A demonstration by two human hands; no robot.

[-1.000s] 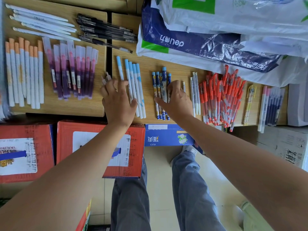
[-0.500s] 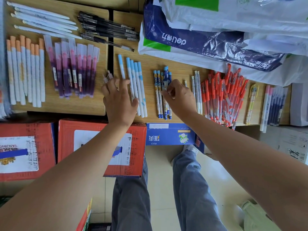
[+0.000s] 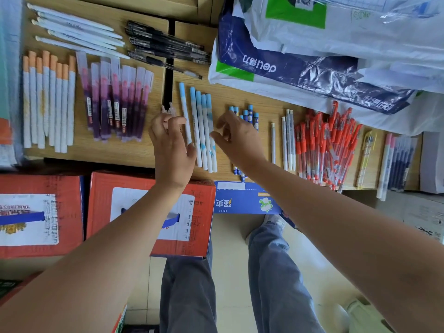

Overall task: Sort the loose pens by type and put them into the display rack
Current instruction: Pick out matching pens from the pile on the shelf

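Sorted pen groups lie on a wooden table (image 3: pixel 240 97). My left hand (image 3: pixel 171 145) curls round a few clear-tipped pens (image 3: pixel 167 109), whose tips poke out past my fingers. Just right of it lie several white pens with light-blue caps (image 3: pixel 201 131). My right hand (image 3: pixel 237 138) hovers with loosely spread fingers over the short blue patterned pens (image 3: pixel 249 115), its thumb near the light-blue-capped pens, holding nothing. A display rack is not in view.
Other groups: white pens (image 3: pixel 77 32), black pens (image 3: pixel 165 45), orange-capped pens (image 3: pixel 48 102), purple pens (image 3: pixel 115 104), red pens (image 3: pixel 326 145), dark blue pens (image 3: pixel 401 162). Plastic bags (image 3: pixel 312 51) cover the table's back right. Red cartons (image 3: pixel 149 212) and a blue box (image 3: pixel 245 200) stand below the front edge.
My right hand has lifted off the blue patterned pens and moved left toward the light-blue-capped pens. My left hand has risen slightly, still holding the clear-tipped pens.
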